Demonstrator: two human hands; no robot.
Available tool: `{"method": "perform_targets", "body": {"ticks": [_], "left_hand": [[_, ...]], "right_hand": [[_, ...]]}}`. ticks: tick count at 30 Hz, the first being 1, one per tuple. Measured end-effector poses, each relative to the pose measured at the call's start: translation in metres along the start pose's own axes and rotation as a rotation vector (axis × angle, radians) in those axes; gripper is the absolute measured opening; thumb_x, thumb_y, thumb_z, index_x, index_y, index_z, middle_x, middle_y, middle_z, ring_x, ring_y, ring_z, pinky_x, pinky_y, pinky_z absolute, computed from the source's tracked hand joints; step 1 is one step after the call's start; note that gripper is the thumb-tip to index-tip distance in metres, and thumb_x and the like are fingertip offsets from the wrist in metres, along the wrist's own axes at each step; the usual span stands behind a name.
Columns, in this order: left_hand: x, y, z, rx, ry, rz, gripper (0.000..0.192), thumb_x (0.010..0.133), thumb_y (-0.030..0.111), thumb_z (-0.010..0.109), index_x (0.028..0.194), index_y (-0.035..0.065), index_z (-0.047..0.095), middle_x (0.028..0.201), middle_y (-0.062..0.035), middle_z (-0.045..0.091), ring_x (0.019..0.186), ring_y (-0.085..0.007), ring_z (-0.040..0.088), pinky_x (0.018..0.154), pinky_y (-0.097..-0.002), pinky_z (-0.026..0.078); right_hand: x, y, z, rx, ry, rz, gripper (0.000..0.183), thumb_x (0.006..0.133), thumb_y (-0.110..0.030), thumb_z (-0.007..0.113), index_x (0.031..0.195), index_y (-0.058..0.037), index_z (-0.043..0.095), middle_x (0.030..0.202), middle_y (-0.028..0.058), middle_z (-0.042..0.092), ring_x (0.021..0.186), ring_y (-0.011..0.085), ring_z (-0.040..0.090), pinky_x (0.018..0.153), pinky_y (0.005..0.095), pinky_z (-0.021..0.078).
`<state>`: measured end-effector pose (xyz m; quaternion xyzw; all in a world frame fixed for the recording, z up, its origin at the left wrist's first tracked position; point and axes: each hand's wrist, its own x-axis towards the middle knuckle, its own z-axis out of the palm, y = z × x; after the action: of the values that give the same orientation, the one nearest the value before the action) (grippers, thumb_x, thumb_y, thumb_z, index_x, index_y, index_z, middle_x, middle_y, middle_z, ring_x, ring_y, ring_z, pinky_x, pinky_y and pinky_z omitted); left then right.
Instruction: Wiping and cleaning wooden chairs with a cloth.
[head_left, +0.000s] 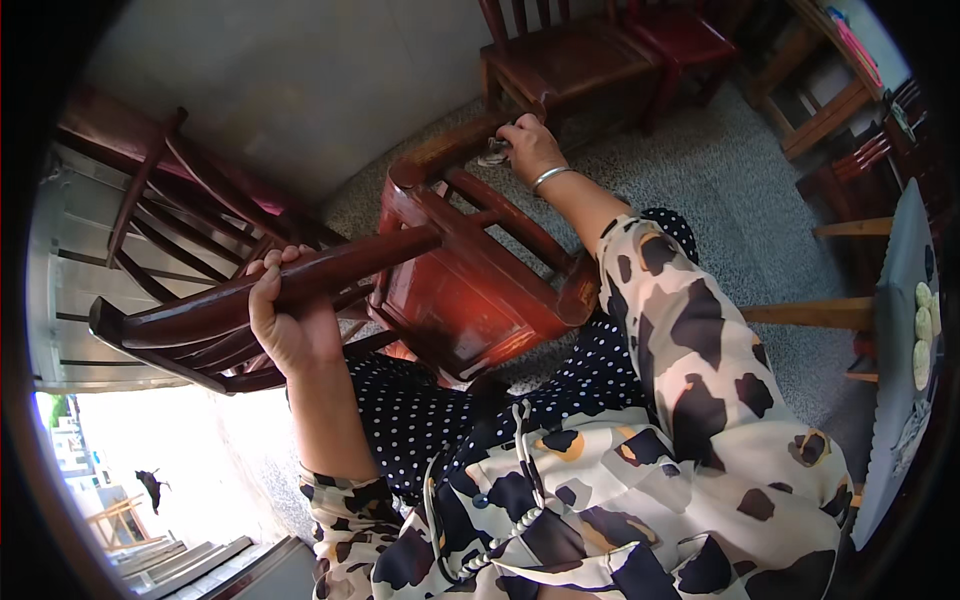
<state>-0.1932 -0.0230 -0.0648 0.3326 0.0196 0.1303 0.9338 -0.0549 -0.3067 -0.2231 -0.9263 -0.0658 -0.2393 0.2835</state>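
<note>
A reddish-brown wooden chair (465, 292) lies tipped over in front of my knees, its slatted back towards the left and its legs pointing away. My left hand (296, 322) is wrapped around a thick post of the chair back (360, 259). At the far side, my right hand (531, 150) pinches a small crumpled greyish piece (491, 154), perhaps a rag or sandpaper, against or close beside a chair leg (457, 150). That leg looks worn and lighter brown. Part of the chair back is hidden behind my left hand.
Another dark chair (202, 202) stands at the left by a metal door (82, 277). Two more chairs (577, 64) are against the wall ahead. A grey-topped table (892, 337) with pale round items (922, 337) stands at the right. A bright doorway (187, 450) opens lower left.
</note>
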Motion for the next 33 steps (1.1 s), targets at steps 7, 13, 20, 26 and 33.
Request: {"method": "perform_targets", "body": {"ticks": [7, 13, 20, 26, 33], "left_hand": [[-0.008, -0.001, 0.004, -0.034, -0.051, -0.002, 0.02, 0.071, -0.001, 0.054, 0.088, 0.0086, 0.049, 0.084, -0.0046, 0.051, 0.088, -0.0196, 0.049, 0.092, -0.0368, 0.035], [0.001, -0.003, 0.014, 0.028, -0.023, -0.014, 0.021, 0.071, 0.0, 0.055, 0.089, 0.0088, 0.049, 0.084, -0.0041, 0.052, 0.088, -0.0192, 0.049, 0.092, -0.0362, 0.035], [-0.004, -0.005, 0.007, 0.039, -0.019, 0.024, 0.022, 0.07, 0.001, 0.056, 0.089, 0.0092, 0.049, 0.084, -0.0041, 0.051, 0.088, -0.0199, 0.048, 0.093, -0.0356, 0.035], [0.001, -0.006, 0.015, 0.037, -0.03, 0.032, 0.028, 0.07, 0.003, 0.055, 0.094, 0.0047, 0.042, 0.089, -0.0071, 0.05, 0.09, -0.0213, 0.048, 0.096, -0.0398, 0.033], [0.005, -0.008, 0.017, 0.053, -0.007, 0.025, 0.021, 0.071, 0.002, 0.056, 0.089, 0.0094, 0.049, 0.085, -0.0034, 0.051, 0.088, -0.0186, 0.048, 0.092, -0.0355, 0.035]], "right_hand": [[0.013, 0.076, -0.021, -0.105, -0.418, 0.386, 0.02, 0.073, -0.023, 0.062, 0.089, -0.0112, 0.067, 0.09, 0.0148, 0.061, 0.084, 0.0297, 0.059, 0.076, 0.0371, 0.0473], [0.017, 0.022, 0.003, 0.073, 0.024, 0.211, 0.019, 0.075, -0.018, 0.063, 0.088, -0.0051, 0.066, 0.085, 0.0102, 0.064, 0.077, 0.0185, 0.061, 0.071, 0.0288, 0.0466], [0.044, 0.005, 0.004, 0.554, 0.255, 0.273, 0.025, 0.074, -0.025, 0.061, 0.09, -0.0075, 0.065, 0.089, 0.0137, 0.062, 0.088, 0.0302, 0.057, 0.081, 0.0362, 0.0435], [0.057, 0.068, 0.048, 0.381, 0.093, 0.707, 0.026, 0.08, -0.012, 0.049, 0.102, 0.0001, 0.058, 0.098, 0.0204, 0.06, 0.091, 0.0327, 0.059, 0.079, 0.0388, 0.0441], [0.067, 0.017, 0.043, 0.59, 0.111, 0.885, 0.027, 0.077, -0.01, 0.055, 0.103, -0.0016, 0.057, 0.099, 0.0193, 0.06, 0.094, 0.0309, 0.058, 0.08, 0.0373, 0.0448]]}}
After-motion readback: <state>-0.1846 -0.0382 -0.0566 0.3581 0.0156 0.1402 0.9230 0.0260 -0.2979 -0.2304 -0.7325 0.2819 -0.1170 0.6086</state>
